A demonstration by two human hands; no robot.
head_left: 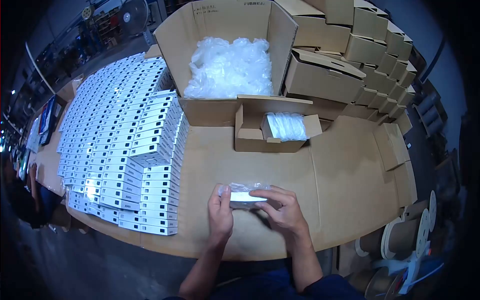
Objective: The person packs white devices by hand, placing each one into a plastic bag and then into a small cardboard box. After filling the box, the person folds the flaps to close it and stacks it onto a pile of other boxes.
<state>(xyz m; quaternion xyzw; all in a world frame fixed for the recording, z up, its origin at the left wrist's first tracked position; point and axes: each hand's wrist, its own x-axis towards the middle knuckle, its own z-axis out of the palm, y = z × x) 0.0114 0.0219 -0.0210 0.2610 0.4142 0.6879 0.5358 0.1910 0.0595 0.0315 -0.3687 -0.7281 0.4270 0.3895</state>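
Between my two hands, above the front middle of the cardboard-covered table, is a white box (242,196) in clear plastic wrap. My left hand (220,207) grips its left end, thumb on the near face. My right hand (281,204) pinches the right end between thumb and fingers. Beyond them stands an open cardboard box (270,145) with several wrapped white boxes (286,126) packed in its right part. Behind that, a large open carton (225,20) holds a heap of clear plastic bags (230,67).
Tall stacks of white boxes (120,145) cover the table's left side. Several brown cartons (325,75) are piled at the back right. Cable reels (405,237) stand below the right edge. At the far left, a person's arm (34,175) shows beside another table.
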